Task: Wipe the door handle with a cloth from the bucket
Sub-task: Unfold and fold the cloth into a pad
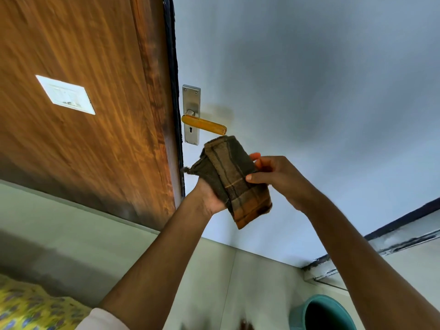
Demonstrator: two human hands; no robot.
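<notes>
Cloth (234, 181) is out of bucket (321, 314), held folded by L hand (212, 198) & R hand (271, 173); handle (204, 125) just above, not wiped yet.

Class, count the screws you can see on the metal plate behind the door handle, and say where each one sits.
2: one screw at the metal plate's top left corner, the other screw at its top right. Any at the bottom are too blurred to tell.

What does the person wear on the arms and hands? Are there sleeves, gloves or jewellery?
Both forearms are bare. The left hand and the right hand have no gloves, and no rings, watch or bracelet can be seen. Only a pale, whitish sleeve edge shows near the left elbow, at the bottom of the picture.
</notes>
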